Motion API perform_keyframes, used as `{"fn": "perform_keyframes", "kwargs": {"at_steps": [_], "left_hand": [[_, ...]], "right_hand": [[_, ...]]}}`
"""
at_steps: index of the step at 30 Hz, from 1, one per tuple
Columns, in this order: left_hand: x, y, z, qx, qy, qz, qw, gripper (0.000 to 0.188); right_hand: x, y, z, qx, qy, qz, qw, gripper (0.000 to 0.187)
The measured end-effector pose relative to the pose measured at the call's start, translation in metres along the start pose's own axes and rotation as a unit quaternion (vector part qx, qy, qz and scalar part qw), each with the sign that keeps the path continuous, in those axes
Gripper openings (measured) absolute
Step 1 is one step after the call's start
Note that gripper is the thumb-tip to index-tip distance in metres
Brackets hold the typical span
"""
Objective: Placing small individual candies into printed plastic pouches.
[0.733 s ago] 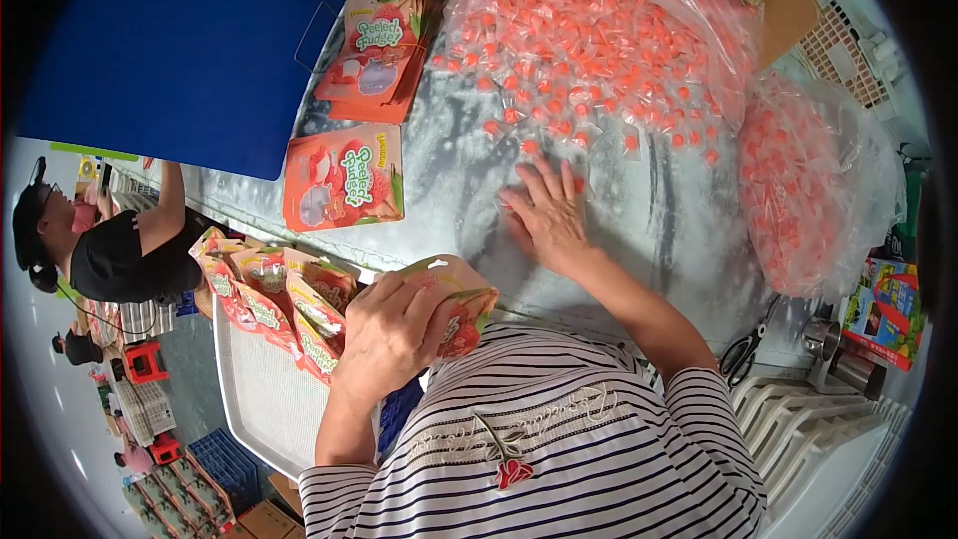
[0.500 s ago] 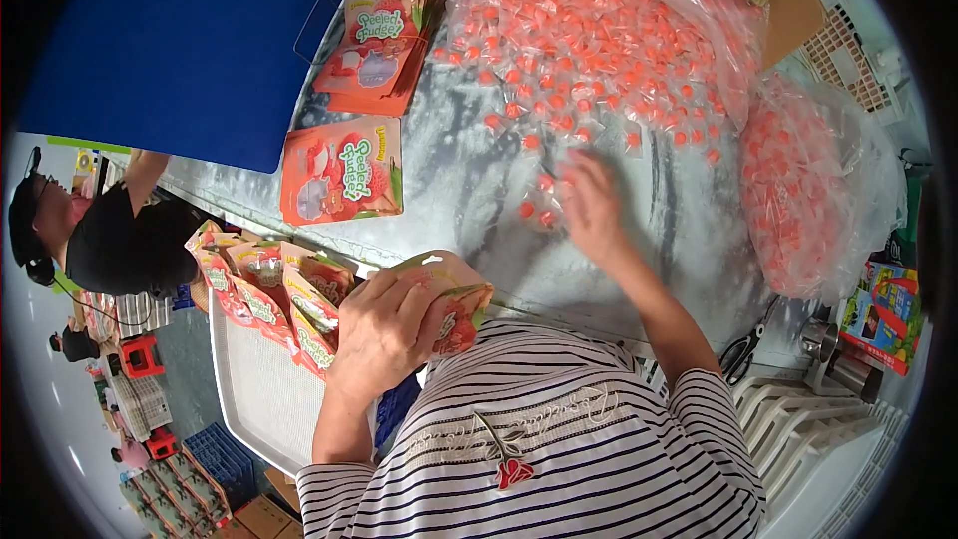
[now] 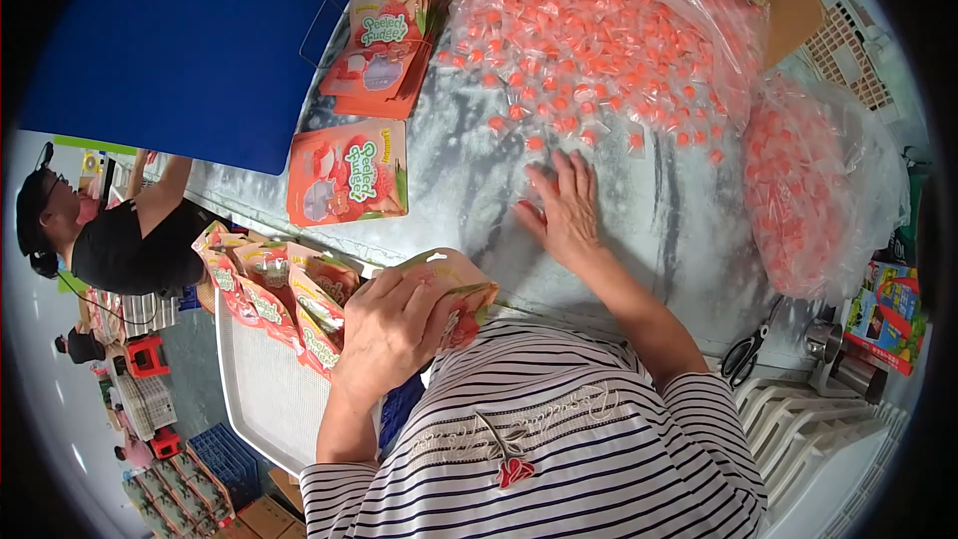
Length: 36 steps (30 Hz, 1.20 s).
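Note:
My left hand (image 3: pixel 391 324) is closed round a pink-red candy pouch (image 3: pixel 469 304) near my body at the table's front edge. My right hand (image 3: pixel 567 218) lies palm down on the grey-white tabletop (image 3: pixel 689 220), fingers spread; what may be under the palm is hidden. Just beyond its fingertips begins a heap of small, clear-wrapped orange-red candies (image 3: pixel 599 40), spilling out of a large plastic bag in a carton. Several filled pouches (image 3: pixel 264 289) stand in a row in a white tray (image 3: pixel 284 409) to my left.
A flat pouch (image 3: pixel 349 175) and a bound pouch stack (image 3: pixel 384 45) lie left, near a big blue board (image 3: pixel 180 40). At right are another candy bag (image 3: pixel 803 200), scissors (image 3: pixel 743 357) and white plastic racks (image 3: pixel 798 439). A co-worker (image 3: pixel 130 240) stands far left.
My right hand has drawn slightly nearer and left, and its fingers have spread. The few loose candies beside it have gone from sight. My left hand keeps its hold on the pouch.

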<state>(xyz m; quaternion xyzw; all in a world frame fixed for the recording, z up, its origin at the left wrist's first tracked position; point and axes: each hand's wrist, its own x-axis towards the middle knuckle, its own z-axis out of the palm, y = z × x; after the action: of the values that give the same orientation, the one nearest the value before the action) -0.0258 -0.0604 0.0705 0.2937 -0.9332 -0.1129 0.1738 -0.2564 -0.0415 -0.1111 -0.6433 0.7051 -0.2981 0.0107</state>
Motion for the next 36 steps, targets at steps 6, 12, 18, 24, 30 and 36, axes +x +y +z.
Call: {"fn": "perform_keyframes", "kwargs": {"at_steps": [6, 12, 18, 24, 30, 36], "left_hand": [[0.002, -0.003, -0.004, 0.016, 0.026, 0.016, 0.999, 0.015], [0.021, 0.017, -0.026, 0.006, 0.044, 0.071, 0.997, 0.022], [0.039, 0.017, -0.001, -0.04, 0.041, 0.118, 0.991, 0.023], [0.047, 0.02, 0.007, -0.037, 0.04, 0.132, 0.99, 0.024], [0.047, 0.017, 0.01, -0.054, 0.045, 0.12, 0.99, 0.024], [0.048, 0.012, 0.015, -0.089, 0.078, 0.133, 0.984, 0.022]], "right_hand": [[-0.01, 0.001, 0.0, 0.021, -0.012, -0.072, 0.997, 0.038], [-0.025, 0.042, -0.013, -0.019, 0.019, -0.122, 0.992, 0.023], [0.018, 0.017, -0.087, 0.486, 0.008, 0.35, 0.801, 0.018], [0.056, -0.074, -0.139, 0.701, -0.004, 0.149, 0.697, 0.019], [0.056, -0.085, -0.151, 0.467, -0.148, 0.051, 0.87, 0.024], [0.042, -0.079, -0.145, 0.366, -0.063, -0.083, 0.925, 0.023]]}}
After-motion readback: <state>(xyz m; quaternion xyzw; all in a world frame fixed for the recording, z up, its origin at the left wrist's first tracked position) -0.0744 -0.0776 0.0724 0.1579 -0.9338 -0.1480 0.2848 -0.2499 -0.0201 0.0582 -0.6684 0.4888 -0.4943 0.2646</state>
